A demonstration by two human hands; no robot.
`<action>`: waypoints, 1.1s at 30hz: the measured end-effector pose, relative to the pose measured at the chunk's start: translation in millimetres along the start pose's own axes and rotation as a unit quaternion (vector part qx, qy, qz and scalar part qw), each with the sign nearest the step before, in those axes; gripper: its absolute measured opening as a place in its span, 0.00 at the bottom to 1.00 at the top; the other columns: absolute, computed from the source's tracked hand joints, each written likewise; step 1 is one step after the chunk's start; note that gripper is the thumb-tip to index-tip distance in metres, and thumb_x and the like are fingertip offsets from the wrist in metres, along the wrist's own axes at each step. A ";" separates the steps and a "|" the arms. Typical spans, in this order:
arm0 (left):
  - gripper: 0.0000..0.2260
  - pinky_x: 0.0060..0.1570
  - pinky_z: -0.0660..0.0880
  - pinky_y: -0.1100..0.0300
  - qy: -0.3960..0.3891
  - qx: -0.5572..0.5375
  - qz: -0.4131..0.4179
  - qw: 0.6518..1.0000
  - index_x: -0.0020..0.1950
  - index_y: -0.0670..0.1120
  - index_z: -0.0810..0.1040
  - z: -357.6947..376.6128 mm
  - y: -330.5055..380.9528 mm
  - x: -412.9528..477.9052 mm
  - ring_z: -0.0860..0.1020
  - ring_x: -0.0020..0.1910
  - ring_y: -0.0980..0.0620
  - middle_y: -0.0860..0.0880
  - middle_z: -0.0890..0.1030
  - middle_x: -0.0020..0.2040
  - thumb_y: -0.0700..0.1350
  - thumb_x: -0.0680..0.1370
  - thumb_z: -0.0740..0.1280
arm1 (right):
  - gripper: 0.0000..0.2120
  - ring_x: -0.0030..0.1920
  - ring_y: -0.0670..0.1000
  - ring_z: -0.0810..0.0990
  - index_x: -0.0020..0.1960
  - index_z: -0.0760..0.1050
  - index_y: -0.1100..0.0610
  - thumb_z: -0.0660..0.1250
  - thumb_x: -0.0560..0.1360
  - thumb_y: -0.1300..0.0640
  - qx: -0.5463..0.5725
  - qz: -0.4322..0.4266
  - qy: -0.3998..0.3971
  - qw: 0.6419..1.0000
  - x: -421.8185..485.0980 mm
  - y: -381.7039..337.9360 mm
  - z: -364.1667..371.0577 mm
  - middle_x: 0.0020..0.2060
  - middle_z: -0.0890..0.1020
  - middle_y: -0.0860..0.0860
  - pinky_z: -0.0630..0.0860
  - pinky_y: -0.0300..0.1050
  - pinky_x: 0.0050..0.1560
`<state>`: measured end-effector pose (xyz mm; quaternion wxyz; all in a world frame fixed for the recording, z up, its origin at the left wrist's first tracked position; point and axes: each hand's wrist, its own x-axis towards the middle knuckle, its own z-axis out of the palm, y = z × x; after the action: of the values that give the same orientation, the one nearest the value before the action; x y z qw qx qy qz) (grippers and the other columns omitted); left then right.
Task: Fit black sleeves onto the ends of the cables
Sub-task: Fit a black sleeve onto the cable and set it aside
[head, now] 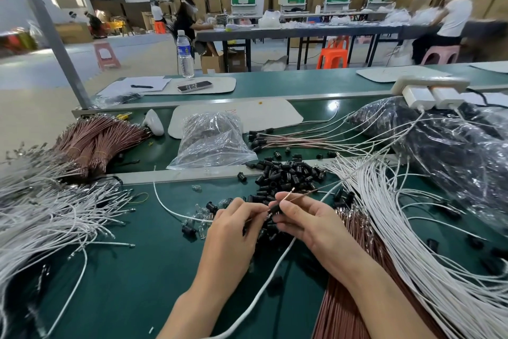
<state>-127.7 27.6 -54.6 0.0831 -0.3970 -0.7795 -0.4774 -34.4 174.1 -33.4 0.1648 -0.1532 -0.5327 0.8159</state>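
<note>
My left hand (233, 222) and my right hand (299, 217) meet over the green mat, fingertips touching. Between them sits a black sleeve (275, 211), pinched by my right hand. A thin brown cable (299, 195) runs up and right from that sleeve; my left fingers pinch its near end. A heap of loose black sleeves (288, 173) lies just beyond my hands. White cables (398, 228) fan out at the right, with brown cables (349, 283) under my right forearm. Further back lie cables with sleeves fitted (258, 138).
A clear bag of black parts (211, 140) stands behind the heap. A big dark plastic bag (453, 151) fills the right. Bundled brown cables (96, 140) and white cables (49, 215) lie at the left. A water bottle (184, 54) and phone (194, 86) sit far back.
</note>
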 end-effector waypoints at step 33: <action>0.15 0.54 0.69 0.58 0.073 0.061 -0.015 0.995 0.61 0.54 0.82 -25.1 -7.7 6.6 0.69 0.53 0.52 0.62 0.77 0.48 0.56 0.79 0.63 | 0.04 0.38 0.45 0.82 0.48 0.81 0.53 0.69 0.77 0.53 0.172 -0.165 0.196 0.951 -10.7 -41.8 -42.7 0.41 0.84 0.48 0.82 0.37 0.36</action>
<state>-143.8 9.1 -43.2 0.1565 -0.3431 -0.8051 -0.4579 -2.2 220.3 -10.6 0.4221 -0.1889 -0.3598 0.8104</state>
